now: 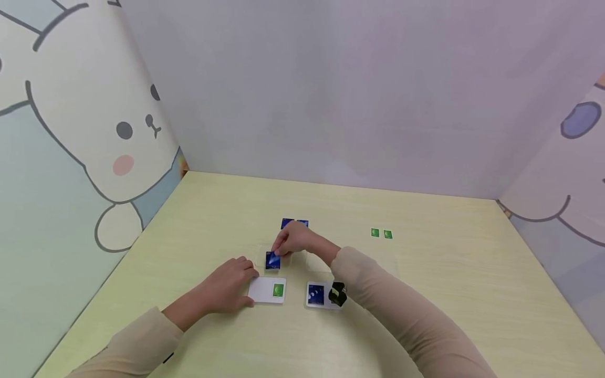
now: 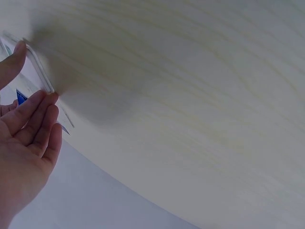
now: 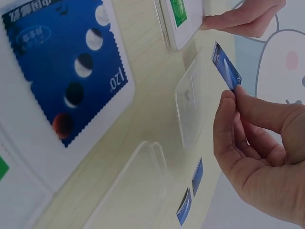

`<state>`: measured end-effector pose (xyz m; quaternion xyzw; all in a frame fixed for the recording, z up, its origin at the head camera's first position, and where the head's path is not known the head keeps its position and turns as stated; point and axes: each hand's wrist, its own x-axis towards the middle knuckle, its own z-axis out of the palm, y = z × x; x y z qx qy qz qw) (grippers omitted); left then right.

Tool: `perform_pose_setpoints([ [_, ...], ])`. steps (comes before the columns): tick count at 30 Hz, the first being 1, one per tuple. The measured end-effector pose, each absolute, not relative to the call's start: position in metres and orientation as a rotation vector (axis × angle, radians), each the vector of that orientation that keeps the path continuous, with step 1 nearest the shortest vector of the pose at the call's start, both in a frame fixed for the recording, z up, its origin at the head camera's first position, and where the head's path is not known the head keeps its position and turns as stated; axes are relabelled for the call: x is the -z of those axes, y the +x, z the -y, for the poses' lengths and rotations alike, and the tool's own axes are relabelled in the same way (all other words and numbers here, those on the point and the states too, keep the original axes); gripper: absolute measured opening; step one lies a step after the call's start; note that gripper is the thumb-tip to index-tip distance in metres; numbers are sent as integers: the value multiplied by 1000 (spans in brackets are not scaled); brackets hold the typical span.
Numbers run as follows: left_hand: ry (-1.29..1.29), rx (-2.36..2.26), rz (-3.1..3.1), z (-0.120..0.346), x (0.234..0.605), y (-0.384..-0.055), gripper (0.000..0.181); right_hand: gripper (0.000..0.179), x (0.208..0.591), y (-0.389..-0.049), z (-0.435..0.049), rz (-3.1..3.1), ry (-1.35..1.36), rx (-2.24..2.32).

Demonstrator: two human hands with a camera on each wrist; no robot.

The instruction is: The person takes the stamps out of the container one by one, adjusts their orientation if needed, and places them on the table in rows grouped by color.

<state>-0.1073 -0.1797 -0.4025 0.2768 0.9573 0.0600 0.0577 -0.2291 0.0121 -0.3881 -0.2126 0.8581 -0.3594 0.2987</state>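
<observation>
My right hand (image 1: 294, 239) pinches a small blue postage stamp (image 1: 272, 261) by its edge between thumb and fingertip. In the right wrist view the stamp (image 3: 226, 66) is raised and tilted above the table. My left hand (image 1: 227, 287) holds a flat white case (image 1: 260, 289) by its left end, thumb on the near edge and fingers on the far edge. A green stamp (image 1: 278, 290) lies at the case's right end. Beyond it lies a clear plastic cover (image 3: 188, 102), below the held stamp.
To the right lies a second white case (image 1: 326, 305) bearing a blue moon-phase stamp (image 1: 315, 294), partly hidden by my right wrist. Another clear cover (image 3: 138, 191) is nearby. Two blue stamps (image 1: 287, 222) lie farther back, two green stamps (image 1: 388, 234) at the right. Fabric walls surround the table.
</observation>
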Motion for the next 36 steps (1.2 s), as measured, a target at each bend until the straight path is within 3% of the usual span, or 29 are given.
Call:
perform_pose_setpoints([
  [36,784,-175,-2896,179,404,-107,54,13,396,-246,-11,-2367,-478,1078],
])
